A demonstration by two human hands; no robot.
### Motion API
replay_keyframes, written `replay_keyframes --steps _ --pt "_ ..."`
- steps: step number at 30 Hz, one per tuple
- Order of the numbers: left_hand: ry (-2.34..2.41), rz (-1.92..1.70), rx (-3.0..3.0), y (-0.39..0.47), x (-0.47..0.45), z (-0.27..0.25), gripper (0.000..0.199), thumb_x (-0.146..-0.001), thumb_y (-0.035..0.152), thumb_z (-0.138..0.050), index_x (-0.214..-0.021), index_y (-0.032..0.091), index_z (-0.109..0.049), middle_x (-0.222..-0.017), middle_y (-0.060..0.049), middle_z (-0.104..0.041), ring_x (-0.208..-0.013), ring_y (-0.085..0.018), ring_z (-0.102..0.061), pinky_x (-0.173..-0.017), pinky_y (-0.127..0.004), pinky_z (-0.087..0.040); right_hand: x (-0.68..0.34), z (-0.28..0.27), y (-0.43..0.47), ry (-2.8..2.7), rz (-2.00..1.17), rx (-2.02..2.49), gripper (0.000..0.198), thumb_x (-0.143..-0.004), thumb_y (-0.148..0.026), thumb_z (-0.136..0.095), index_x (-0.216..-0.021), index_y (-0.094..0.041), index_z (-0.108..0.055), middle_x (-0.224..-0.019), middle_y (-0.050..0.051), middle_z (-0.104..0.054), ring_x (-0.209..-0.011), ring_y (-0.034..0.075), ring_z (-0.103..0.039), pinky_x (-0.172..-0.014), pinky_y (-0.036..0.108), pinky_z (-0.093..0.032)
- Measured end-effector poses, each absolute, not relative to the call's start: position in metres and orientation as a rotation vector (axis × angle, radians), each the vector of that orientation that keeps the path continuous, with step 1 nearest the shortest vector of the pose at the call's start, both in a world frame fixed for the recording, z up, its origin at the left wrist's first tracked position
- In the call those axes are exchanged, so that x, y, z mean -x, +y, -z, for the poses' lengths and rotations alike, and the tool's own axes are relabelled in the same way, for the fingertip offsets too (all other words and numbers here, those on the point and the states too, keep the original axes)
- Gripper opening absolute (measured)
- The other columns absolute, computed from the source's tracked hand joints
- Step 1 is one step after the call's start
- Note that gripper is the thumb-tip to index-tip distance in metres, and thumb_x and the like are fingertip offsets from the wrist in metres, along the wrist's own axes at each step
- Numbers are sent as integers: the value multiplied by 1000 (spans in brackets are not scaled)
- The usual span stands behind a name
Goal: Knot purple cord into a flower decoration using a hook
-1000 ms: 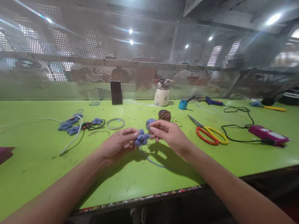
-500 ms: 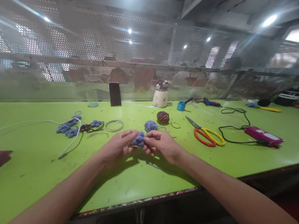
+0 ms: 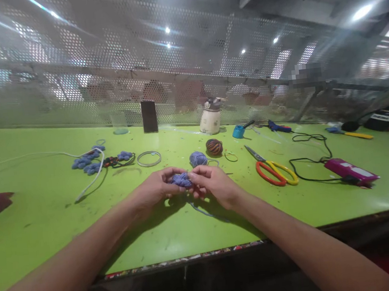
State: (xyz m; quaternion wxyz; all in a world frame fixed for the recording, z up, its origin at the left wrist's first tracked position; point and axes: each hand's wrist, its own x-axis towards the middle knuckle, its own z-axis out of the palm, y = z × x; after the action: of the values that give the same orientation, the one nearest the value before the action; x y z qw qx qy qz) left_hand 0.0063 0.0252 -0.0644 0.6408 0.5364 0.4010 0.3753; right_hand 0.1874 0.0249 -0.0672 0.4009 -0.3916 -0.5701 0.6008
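Between my two hands is a small blue-purple crocheted piece [image 3: 181,180], held above the green table. My left hand [image 3: 159,186] grips its left side with thumb and fingers. My right hand [image 3: 212,183] pinches its right edge; whether a hook is also in these fingers I cannot make out. A strand of blue yarn [image 3: 205,213] trails below the piece onto the table. Just beyond my hands sit a blue yarn ball [image 3: 198,159] and a dark multicoloured yarn ball [image 3: 214,147].
Scissors [image 3: 276,172] with red and yellow handles lie to the right, near a purple corded box [image 3: 352,170]. At left are crocheted blue flowers [image 3: 90,162], a white cable [image 3: 94,184] and a metal ring [image 3: 149,158]. Behind stand a phone [image 3: 149,116] and a bottle [image 3: 210,118].
The crocheted piece has turned in my fingers and now lies flatter, with my left thumb further along its lower side. The view has shifted slightly.
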Motion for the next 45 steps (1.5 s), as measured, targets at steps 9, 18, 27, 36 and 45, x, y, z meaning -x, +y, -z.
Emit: replay_keyframes --steps 9,18,27,36,45 --pt "756 -886 -1005 23 -8 59 28 -65 2 -66 -90 13 -64 -82 -7 -64 -67 -12 -58 -55 -21 -39 -187 66 25 -1414 -1402 932 20 -66 -24 -75 -79 -15 -63 -71 1 -62 -57 9 -53 -55 26 -41" --pt "787 -892 -986 26 -8 61 39 -63 1 -74 -98 12 -64 -84 -9 -67 -66 -12 -61 -57 -22 -45 -187 65 25 -1374 -1386 969 18 -71 -28 -72 -75 -15 -62 -64 -1 -59 -54 8 -51 -52 24 -40" --pt "848 -1101 -1047 28 -10 65 41 -61 16 -82 -95 17 -59 -86 -6 -69 -74 -15 -64 -71 -29 -47 -183 66 18 -1451 -1503 1007 28 -65 -29 -78 -81 -15 -60 -63 0 -63 -51 10 -56 -47 22 -41" --pt "828 -1102 -1030 26 -11 63 43 -59 16 -83 -94 18 -58 -83 -2 -67 -75 -14 -62 -69 -26 -45 -184 66 19 -1505 -1400 1004 24 -66 -32 -77 -71 -15 -61 -56 -2 -58 -46 7 -48 -43 21 -35" --pt "883 -1094 -1253 23 -12 60 41 -62 22 -80 -96 17 -58 -81 -3 -64 -74 -15 -58 -71 -28 -42 -183 61 15 -1560 -1390 852 22 -73 -34 -72 -79 -15 -62 -63 0 -59 -54 10 -53 -53 26 -44"
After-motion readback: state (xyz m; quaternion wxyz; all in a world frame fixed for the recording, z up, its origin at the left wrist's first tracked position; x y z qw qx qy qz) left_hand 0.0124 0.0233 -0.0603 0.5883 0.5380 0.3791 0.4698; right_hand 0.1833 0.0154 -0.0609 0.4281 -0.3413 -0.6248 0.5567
